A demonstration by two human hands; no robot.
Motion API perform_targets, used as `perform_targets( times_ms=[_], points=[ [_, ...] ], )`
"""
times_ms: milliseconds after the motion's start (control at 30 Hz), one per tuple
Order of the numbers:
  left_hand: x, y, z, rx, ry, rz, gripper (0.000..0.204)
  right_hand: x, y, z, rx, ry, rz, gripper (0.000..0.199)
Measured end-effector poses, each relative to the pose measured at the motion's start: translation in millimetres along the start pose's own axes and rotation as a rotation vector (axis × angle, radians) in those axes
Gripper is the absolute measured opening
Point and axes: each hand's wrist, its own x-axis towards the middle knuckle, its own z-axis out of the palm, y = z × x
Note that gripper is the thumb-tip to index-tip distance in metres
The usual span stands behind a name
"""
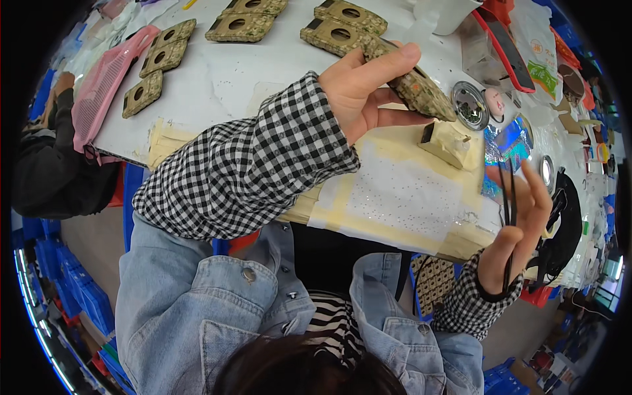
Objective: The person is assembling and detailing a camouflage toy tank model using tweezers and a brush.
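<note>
My left hand (365,85) is closed around a camouflage-painted model tank part (424,92), tilted above the far side of the work area. Black tweezers (509,227) are held in my right hand (530,210), over the table's right side, their tips pointing away from me. Between the hands, a white paper sheet (401,187) is taped down and dotted with tiny specks. Beyond the sheet stands a small block wrapped in cream tape (449,141). A round metal tin (470,105) with dark bits inside lies just right of the model part.
More camouflage model parts (240,25) lie in groups across the far table. At left are a pink plastic basket (112,82) and another person's dark sleeve (66,158). A shiny blue packet (507,141), a red-rimmed clear box (490,56) and a plastic bag (536,49) crowd the right.
</note>
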Motion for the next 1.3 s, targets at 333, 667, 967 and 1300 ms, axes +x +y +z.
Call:
perform_targets(
  times_ms=[333, 667, 967, 1300],
  points=[
    [7, -8, -9, -0.133, -0.047, 0.08, 0.047, -21, 11, 30, 0.259, -0.404, 0.055, 0.021],
    [8, -9, -9, -0.147, -0.045, 0.078, 0.04, -29, 11, 52, 0.316, -0.33, 0.228, 0.009],
    [8, -8, -8, -0.142, -0.082, 0.075, 0.037, -32, 13, 55, 0.296, -0.286, 0.212, 0.007],
    [8, -8, -8, -0.128, -0.091, 0.089, 0.038, -32, 15, 55, 0.278, -0.29, 0.214, 0.007]
  ],
)
